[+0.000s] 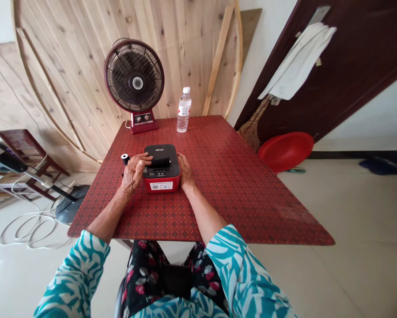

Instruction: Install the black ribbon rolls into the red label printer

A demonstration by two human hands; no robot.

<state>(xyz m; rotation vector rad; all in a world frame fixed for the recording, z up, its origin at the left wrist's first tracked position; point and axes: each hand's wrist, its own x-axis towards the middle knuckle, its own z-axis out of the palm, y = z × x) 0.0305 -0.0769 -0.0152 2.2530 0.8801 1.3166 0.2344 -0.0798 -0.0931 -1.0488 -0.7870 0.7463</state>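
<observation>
A squat red box-shaped device (148,185) with a black top (161,150) stands on the patterned red table. White lettering and small markings show on its top, and a white label (161,186) is on its front. A short black cylinder (161,163) lies across the top. My left hand (134,173) rests on the top's left edge, fingers stretched out near the cylinder's left end. Beside that hand is a black piece with a round white end (125,157), partly hidden. Along the device's right side lies my right hand (185,171), fingers extended and flat, thumb not clearly visible.
A dark red fan (134,79) and a water bottle (184,110) stand at the table's (238,194) back. On the left are a chair (29,154), a fan base and coiled white cable (32,225). A red basin (286,150) and broom (253,128) are at right.
</observation>
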